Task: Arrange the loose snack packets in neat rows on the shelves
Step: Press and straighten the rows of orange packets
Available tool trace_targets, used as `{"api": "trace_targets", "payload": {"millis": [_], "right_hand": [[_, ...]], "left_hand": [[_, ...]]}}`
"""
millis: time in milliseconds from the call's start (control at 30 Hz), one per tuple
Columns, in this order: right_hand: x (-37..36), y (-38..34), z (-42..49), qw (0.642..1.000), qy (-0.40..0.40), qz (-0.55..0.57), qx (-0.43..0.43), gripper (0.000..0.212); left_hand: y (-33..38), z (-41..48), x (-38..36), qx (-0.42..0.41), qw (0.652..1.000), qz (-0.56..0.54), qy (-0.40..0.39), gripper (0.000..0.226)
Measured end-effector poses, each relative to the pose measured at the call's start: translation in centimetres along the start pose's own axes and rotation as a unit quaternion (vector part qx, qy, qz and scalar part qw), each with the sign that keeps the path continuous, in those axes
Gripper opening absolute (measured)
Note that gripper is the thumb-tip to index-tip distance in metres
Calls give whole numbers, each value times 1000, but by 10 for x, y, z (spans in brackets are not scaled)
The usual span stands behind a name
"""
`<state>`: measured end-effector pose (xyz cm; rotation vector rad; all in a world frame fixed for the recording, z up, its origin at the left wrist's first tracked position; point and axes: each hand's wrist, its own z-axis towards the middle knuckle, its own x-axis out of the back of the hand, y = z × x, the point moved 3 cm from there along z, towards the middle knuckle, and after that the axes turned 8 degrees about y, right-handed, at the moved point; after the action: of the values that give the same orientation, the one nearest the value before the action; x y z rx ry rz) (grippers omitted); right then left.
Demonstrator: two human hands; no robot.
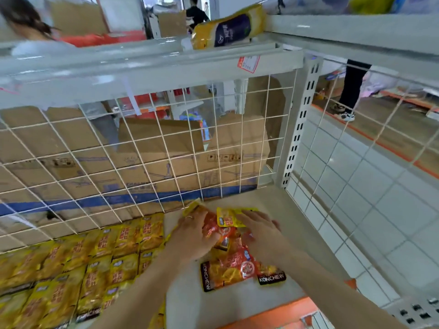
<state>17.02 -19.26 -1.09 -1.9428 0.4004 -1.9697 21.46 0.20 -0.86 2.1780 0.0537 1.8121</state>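
Looked down past the orange front edge (273, 312) onto the grey shelf (237, 302), with bare floor just behind that edge and between the two forearms. Found the loose packets (235, 264) heaped right of centre, apart from the neat yellow rows (83, 264) filling the left side. Noted one near packet lying crosswise, its black KONCHEW band to the left, and another beside it lying front to back, band toward the front edge. Had the left grip (194, 236) palm down on the pile's far left part, fingers spread and fairly straight, aimed at the back. Had the right grip (259, 231) palm down just beside it, fingers spread leftward over a yellow packet (229, 218) lying crosswise. Could not tell whether either thumb pinched anything. Saw free shelf to the right up to the wire side grid (356, 186) and the slotted upright (299, 129), and a little beyond the pile up to the wire back grid (142, 150). Glimpsed cardboard boxes (166, 162) behind that.
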Motion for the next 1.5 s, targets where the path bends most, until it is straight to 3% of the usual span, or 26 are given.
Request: {"api": "trace_targets", "payload": {"millis": [200,300,500,800,967,1067,1267,1333,1433,1500], "right_hand": [[0,-11,28,999,-42,-8,23,74],[-2,-16,36,998,-54,-18,14,72],[-2,3,37,998,-30,-41,-32,76],[2,42,24,986,-2,-10,-166,65],[21,57,18,965,89,99,-225,25],[41,64,12,938,140,191,-252,14],[68,63,-1,844,199,414,-277,26],[74,54,-1,818,205,466,-267,20],[81,38,2,802,191,508,-249,10],[83,27,4,795,173,529,-241,7]], "left_hand": [[6,-5,-2,16,999,30,-32,69],[4,-9,-1,33,999,-6,-27,71],[11,-7,-11,32,999,26,9,77],[40,-4,-25,-10,998,24,66,70],[47,2,-17,43,979,-167,107,36],[52,6,-3,81,934,-319,137,18],[57,13,11,157,789,-593,36,21],[63,10,19,172,727,-665,6,24],[73,-4,38,171,592,-786,-53,28],[69,-10,45,159,530,-832,-38,28]]}}
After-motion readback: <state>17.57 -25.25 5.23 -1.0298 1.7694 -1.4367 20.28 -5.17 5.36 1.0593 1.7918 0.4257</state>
